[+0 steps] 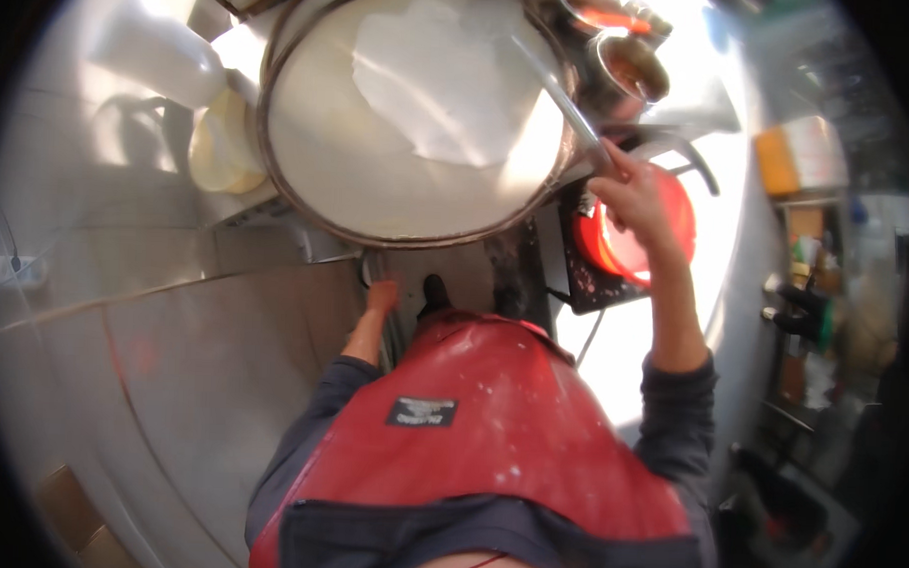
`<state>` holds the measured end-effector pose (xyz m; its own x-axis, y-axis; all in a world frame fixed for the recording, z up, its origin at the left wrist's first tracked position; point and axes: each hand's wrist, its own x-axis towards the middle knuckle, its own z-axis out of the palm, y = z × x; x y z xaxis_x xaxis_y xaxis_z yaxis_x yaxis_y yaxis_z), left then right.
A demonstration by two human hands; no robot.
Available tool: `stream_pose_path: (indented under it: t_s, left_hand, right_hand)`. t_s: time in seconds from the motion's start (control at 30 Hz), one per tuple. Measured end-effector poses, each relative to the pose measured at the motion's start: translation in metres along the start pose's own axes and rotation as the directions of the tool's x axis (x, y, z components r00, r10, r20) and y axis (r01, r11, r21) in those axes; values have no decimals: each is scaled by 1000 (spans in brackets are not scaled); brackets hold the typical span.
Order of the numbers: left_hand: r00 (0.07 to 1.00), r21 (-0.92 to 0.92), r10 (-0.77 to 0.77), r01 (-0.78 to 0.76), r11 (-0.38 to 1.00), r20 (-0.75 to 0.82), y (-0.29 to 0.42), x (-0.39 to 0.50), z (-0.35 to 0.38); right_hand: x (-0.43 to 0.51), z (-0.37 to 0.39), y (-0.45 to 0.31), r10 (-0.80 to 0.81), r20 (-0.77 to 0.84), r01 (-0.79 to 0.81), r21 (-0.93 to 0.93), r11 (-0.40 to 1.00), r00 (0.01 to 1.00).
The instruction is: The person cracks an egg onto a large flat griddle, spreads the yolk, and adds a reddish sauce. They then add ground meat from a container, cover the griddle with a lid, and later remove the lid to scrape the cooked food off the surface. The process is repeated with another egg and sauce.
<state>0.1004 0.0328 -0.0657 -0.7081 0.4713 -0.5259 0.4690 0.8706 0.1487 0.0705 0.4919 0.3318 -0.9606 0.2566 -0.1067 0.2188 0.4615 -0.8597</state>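
Note:
A wide round vat (307, 196) with a dark metal rim stands before me, filled with pale, cloudy liquid. A smooth white sheet-like patch (439, 81) lies at its surface; I cannot tell whether it is cloth, foam or a skin. My right hand (634, 196) grips a long metal handle (559, 96) that slants over the vat's right rim; its far end blurs into the white patch. Below the vat's front edge, my left hand (383, 296) hangs low with curled fingers beside a narrow metal bar. Whether it holds that bar is unclear.
Under my right forearm sits a red plastic bucket (674, 216) on a dark flat surface. Metal pots (631, 65) stand at the vat's right. A yellowish tub (223, 144) is at its left. Boxes (800, 157) and shelves line the far right.

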Motion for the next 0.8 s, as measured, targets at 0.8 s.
stream_pose_path:
  t_s: [0.8]
  left_hand:
    - [998, -437, -38, -56, -898, -49, 60, -21, -159]
  right_hand:
    - [-101, -63, 292, 398, -163, -347, -823, 449, 903]
